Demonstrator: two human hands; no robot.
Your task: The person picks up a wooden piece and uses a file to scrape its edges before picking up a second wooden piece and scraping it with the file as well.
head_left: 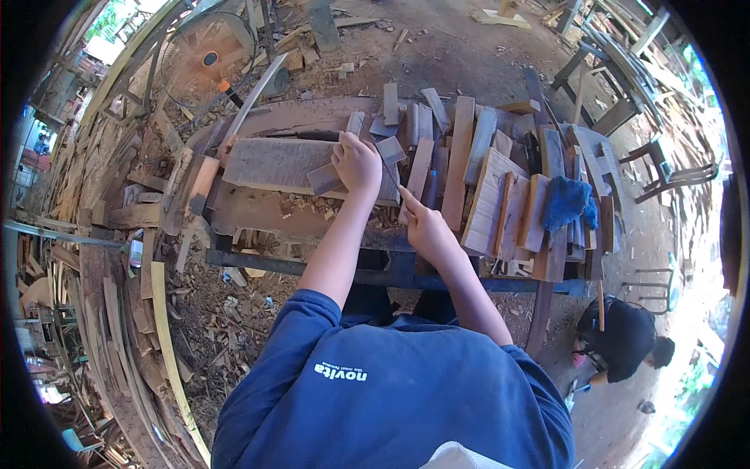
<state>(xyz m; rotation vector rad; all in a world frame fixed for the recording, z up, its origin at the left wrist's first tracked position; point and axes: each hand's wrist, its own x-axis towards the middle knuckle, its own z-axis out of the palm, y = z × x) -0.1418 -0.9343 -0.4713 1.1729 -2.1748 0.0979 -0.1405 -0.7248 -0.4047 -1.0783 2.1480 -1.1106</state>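
Observation:
My left hand is closed around a small wooden block over the grey plank on the workbench. My right hand is closed on the handle of a thin, dark tool, whose far end reaches up beside my left hand. Near that end lies another small flat wood piece. The exact contact between tool and wood is too small to tell. Many wood pieces lie close together to the right of my right hand.
A blue cloth lies on the wood pieces at the right. A fan stands at the back left. One other person is low down at the right. Long wood strips lie along the left.

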